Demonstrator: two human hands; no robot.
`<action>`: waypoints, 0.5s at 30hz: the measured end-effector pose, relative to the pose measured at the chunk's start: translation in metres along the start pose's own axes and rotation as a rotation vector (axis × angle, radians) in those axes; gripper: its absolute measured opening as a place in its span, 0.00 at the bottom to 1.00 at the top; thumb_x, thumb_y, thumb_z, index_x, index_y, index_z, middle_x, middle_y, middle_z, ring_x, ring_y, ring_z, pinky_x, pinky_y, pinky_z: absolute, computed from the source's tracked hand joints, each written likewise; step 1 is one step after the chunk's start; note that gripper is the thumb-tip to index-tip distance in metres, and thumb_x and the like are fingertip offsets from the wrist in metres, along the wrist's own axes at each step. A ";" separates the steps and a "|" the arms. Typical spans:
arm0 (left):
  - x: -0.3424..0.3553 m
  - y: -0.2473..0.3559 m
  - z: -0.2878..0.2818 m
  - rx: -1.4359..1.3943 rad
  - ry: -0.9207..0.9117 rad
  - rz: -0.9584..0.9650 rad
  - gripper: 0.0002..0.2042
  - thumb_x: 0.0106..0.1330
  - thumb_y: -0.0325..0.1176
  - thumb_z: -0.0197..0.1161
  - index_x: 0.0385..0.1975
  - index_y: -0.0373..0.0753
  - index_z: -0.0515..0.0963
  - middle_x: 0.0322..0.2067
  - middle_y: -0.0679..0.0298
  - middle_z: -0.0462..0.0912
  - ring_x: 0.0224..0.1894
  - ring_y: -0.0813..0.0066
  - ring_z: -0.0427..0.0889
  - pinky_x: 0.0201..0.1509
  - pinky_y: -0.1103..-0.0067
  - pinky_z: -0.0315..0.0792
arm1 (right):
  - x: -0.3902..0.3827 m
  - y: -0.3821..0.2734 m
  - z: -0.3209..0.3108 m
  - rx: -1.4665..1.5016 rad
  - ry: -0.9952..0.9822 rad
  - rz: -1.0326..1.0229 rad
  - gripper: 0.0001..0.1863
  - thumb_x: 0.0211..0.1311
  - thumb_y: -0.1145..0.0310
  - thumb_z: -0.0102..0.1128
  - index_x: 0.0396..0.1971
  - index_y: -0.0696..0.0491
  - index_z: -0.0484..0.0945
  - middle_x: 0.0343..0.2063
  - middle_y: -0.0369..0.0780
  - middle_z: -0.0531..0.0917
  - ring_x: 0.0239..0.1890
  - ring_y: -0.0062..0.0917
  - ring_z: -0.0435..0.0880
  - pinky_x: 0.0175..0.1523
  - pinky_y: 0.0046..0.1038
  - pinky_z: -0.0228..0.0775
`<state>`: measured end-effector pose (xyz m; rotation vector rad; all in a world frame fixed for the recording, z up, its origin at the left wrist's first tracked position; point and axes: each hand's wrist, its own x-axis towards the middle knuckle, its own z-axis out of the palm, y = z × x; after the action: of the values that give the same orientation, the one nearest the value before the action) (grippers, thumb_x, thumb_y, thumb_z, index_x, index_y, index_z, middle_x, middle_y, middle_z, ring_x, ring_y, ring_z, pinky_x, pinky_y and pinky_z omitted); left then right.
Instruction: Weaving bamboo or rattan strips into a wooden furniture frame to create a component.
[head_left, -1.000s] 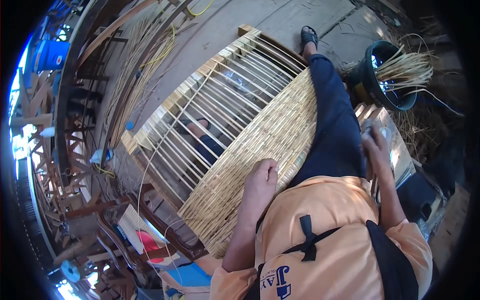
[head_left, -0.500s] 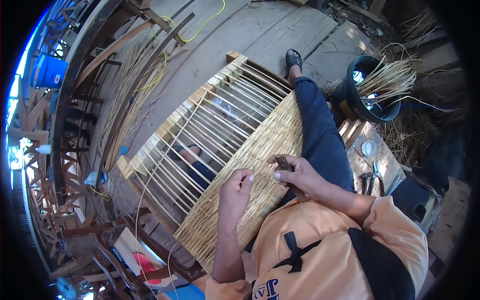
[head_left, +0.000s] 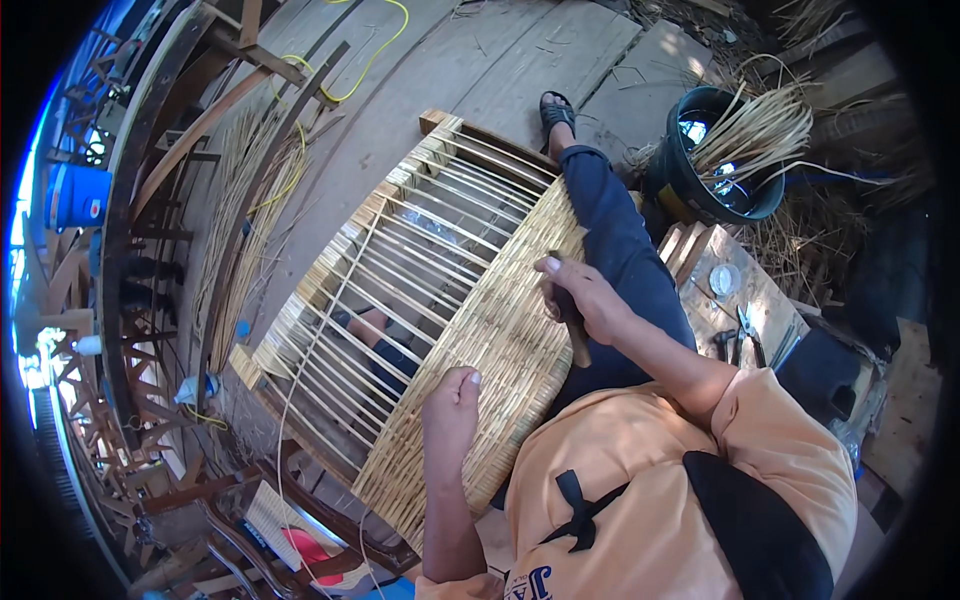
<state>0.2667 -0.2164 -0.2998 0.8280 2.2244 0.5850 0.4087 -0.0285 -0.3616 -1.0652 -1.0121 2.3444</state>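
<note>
A wooden frame [head_left: 245,372] lies slanted across my lap. Its near part carries a tight straw-coloured woven panel [head_left: 520,300]; bare pale strands [head_left: 415,265] run from there to the wrapped far rail. My left hand [head_left: 450,410] is closed over the weave, thumb against the fingers; anything inside is hidden. Over the panel's right part, my right hand [head_left: 592,300] grips a dark brown tool with a wooden handle [head_left: 578,345]; its exact kind cannot be made out. One long strand [head_left: 281,440] trails down from the frame's left end.
At upper right a dark bucket [head_left: 660,180] holds water and a bundle of strands [head_left: 760,130]. Pliers [head_left: 752,330] and a small clear container [head_left: 724,279] lie on a board right of my leg. Long strands and a yellow cord [head_left: 375,60] cross the floor at left.
My right hand has moved up and away from the left, the tool turning in it. My left hand has dropped slightly lower. The whole view has shifted a little.
</note>
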 end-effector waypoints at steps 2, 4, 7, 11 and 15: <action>0.001 -0.004 0.001 -0.173 0.077 -0.084 0.14 0.67 0.38 0.53 0.36 0.32 0.77 0.25 0.58 0.79 0.27 0.73 0.77 0.34 0.77 0.69 | 0.001 0.007 -0.002 -0.199 -0.111 0.046 0.21 0.63 0.52 0.51 0.28 0.58 0.72 0.19 0.36 0.72 0.21 0.18 0.71 0.30 0.25 0.69; 0.003 0.001 0.000 -0.212 0.063 -0.079 0.13 0.67 0.36 0.53 0.34 0.30 0.76 0.22 0.64 0.75 0.26 0.79 0.71 0.32 0.79 0.67 | -0.024 -0.015 0.020 -0.355 -0.122 0.039 0.19 0.62 0.54 0.55 0.29 0.58 0.74 0.20 0.36 0.74 0.23 0.18 0.72 0.31 0.23 0.67; 0.003 0.007 0.000 -0.202 0.151 -0.032 0.09 0.65 0.33 0.56 0.31 0.31 0.74 0.19 0.66 0.71 0.23 0.80 0.67 0.28 0.79 0.65 | -0.014 0.010 0.014 -0.217 -0.408 0.065 0.11 0.63 0.63 0.56 0.33 0.57 0.76 0.22 0.31 0.75 0.23 0.11 0.74 0.29 0.15 0.67; -0.005 0.019 -0.001 -0.081 0.208 0.023 0.09 0.65 0.33 0.56 0.31 0.32 0.74 0.19 0.61 0.73 0.22 0.77 0.70 0.28 0.77 0.66 | -0.031 0.011 0.038 -0.138 -0.494 0.076 0.15 0.59 0.68 0.61 0.40 0.62 0.70 0.17 0.35 0.75 0.15 0.13 0.72 0.20 0.16 0.63; -0.012 0.024 0.003 -0.028 0.189 0.030 0.07 0.65 0.31 0.55 0.33 0.33 0.73 0.19 0.55 0.73 0.21 0.70 0.72 0.28 0.73 0.67 | -0.027 0.021 0.050 -0.001 -0.568 0.125 0.14 0.58 0.69 0.61 0.33 0.61 0.67 0.18 0.37 0.76 0.14 0.15 0.72 0.19 0.17 0.63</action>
<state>0.2846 -0.2074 -0.2821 0.8221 2.3711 0.7337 0.3873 -0.0807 -0.3410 -0.4688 -1.1547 2.8264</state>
